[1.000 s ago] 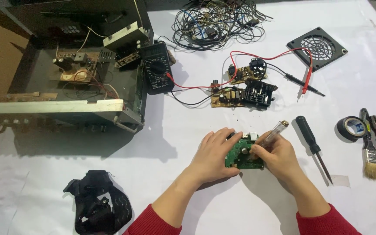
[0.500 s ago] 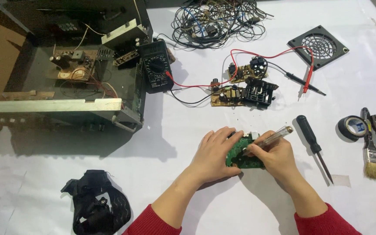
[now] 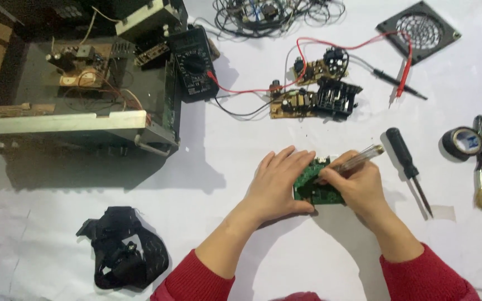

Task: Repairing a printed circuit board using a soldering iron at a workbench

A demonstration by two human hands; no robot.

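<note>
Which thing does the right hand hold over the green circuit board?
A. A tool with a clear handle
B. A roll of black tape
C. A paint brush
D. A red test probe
A: the right hand grips a tool with a clear handle over the green circuit board, which the left hand steadies.

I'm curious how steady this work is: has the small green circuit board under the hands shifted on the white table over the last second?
No. The small green circuit board keeps its place beside the black-handled screwdriver; only the camera view drifted slightly.
</note>
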